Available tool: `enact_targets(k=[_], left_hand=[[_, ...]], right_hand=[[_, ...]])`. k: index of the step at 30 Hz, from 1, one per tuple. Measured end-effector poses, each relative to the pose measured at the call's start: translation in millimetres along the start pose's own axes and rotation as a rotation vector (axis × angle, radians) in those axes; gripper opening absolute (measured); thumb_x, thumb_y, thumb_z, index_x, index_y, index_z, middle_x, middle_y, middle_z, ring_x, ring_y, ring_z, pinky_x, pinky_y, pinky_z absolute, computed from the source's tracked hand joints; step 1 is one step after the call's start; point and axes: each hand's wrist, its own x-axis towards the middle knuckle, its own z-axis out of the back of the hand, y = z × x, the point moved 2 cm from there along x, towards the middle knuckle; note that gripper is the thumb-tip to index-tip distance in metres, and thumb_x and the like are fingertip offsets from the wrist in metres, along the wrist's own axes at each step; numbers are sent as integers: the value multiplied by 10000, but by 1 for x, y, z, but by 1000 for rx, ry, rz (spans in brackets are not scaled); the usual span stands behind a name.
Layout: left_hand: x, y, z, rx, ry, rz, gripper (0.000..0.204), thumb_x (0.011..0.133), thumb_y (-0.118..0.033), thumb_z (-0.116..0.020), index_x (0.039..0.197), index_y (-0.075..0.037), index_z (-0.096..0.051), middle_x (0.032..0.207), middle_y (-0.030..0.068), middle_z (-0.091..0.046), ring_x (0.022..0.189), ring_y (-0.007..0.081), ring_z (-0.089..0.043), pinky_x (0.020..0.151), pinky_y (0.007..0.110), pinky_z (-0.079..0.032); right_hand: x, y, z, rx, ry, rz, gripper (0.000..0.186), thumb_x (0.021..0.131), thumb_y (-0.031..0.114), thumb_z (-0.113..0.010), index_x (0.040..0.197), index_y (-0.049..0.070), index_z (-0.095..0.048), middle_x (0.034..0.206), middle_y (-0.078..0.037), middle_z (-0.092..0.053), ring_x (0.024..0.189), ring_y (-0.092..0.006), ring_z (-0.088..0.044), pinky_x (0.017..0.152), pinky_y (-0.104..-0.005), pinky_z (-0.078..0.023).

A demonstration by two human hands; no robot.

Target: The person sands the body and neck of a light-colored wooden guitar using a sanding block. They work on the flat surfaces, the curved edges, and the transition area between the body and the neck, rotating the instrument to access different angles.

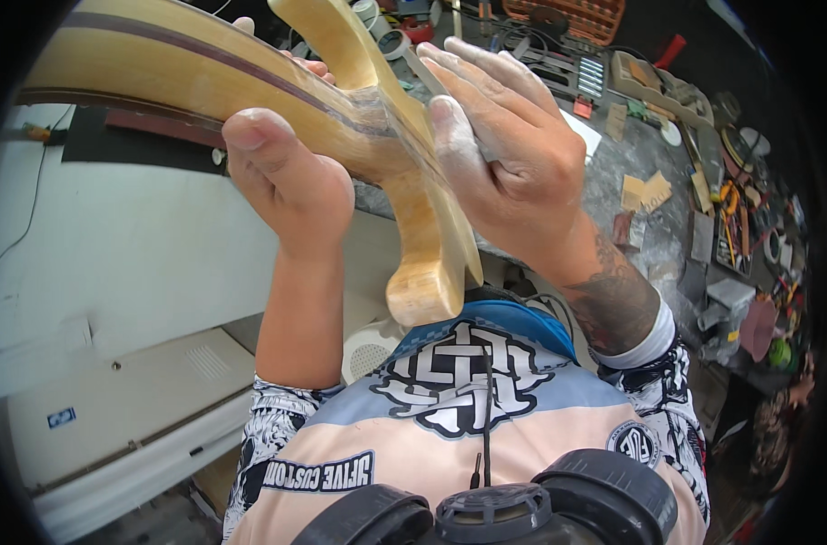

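Observation:
A pale wooden guitar neck (168, 68) with dark lengthwise stripes comes in from the upper left. It joins a curved, two-armed wooden end (422, 218) at the middle. My left hand (291, 173) is closed round the neck, thumb on the near side and fingertips showing beyond it. White dust coats my right hand (513, 136), whose fingers lie nearly straight beside the flat outer face of the wooden end. Between those fingers and the wood is a thin grey strip (422, 73), which looks like a sanding piece; its lower part is hidden by my thumb.
A dusty grey workbench (604, 173) spreads beyond my right hand, with sandpaper scraps (645, 191), a tray of tools (733, 227) and an orange case (568, 18). On the left is a white surface (113, 245) with a dark mat (141, 145). A respirator (495, 509) shows at the bottom.

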Motion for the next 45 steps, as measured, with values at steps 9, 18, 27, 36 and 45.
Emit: enact_targets(k=[9, 18, 27, 36, 45], left_hand=[[5, 3, -15, -89, 21, 141, 1287, 684, -982, -484, 1442, 55, -409, 1109, 111, -575, 1006, 230, -608, 938, 409, -543], [24, 9, -14, -15, 59, 125, 1237, 743, -986, -407, 1428, 43, -456, 1176, 133, -591, 1062, 247, -623, 959, 390, -524], [70, 56, 22, -161, 79, 142, 1088, 838, -906, -379, 1421, 5, -503, 1156, 117, -639, 1067, 222, -654, 942, 359, -548], [75, 70, 46, -569, 167, 155, 926, 951, -772, -426, 1407, 31, -500, 1068, 101, -636, 988, 201, -642, 903, 340, -535], [76, 54, 35, -699, 269, 190, 978, 923, -769, -520, 1459, 46, -449, 1062, 67, -621, 942, 140, -612, 824, 287, -525]], right_hand=[[-5, 9, -20, 159, 39, -22, 545, 779, 58, -780, 1300, -41, -650, 1252, -194, -706, 1091, -349, -693, 969, -411, -522], [-7, -13, -26, 11, 10, 54, 516, 781, 35, -763, 1287, -5, -672, 1187, -151, -726, 952, -305, -671, 850, -397, -519], [-5, -26, -13, 14, -50, -198, 144, 866, 9, -771, 1000, -14, -727, 1066, -182, -762, 893, -259, -770, 747, -300, -613], [23, -26, -57, -149, -172, 182, 204, 748, 16, -825, 917, 56, -717, 966, -87, -760, 810, -247, -726, 697, -322, -585], [32, -9, -100, -186, -32, 271, 294, 702, 46, -842, 986, 66, -773, 921, -46, -719, 839, -238, -692, 708, -334, -562]])
